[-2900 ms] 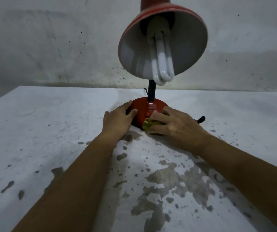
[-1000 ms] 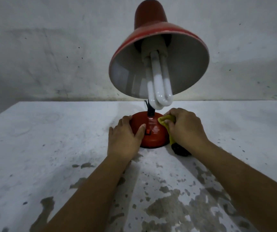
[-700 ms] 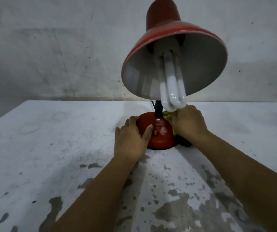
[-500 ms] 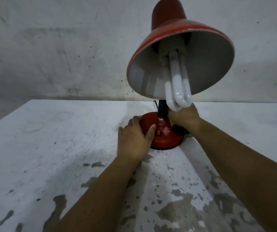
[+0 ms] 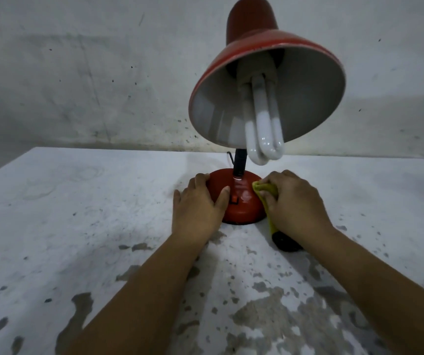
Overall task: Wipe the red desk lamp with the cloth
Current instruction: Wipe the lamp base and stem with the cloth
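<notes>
The right hand [image 5: 295, 203], gripping the yellow cloth [image 5: 263, 192], has come back from behind the stem to the red desk lamp [image 5: 241, 201] base's 3 o'clock side. The left hand [image 5: 198, 206], fingers spread, steadies it at 9 o'clock. Base wiping continues mid-table; the shade looks untouched.

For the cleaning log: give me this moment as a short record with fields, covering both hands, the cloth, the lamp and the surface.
left hand: left hand rests on the left side of the lamp base, fingers laid over it, steadying
right hand: right hand grips the yellow cloth and presses it to the base's right side
lamp: red desk lamp, shade tilted toward the camera, white bulb unlit
behind right wrist: dark object, unclear what
surface: white table with worn, flaking paint
</notes>
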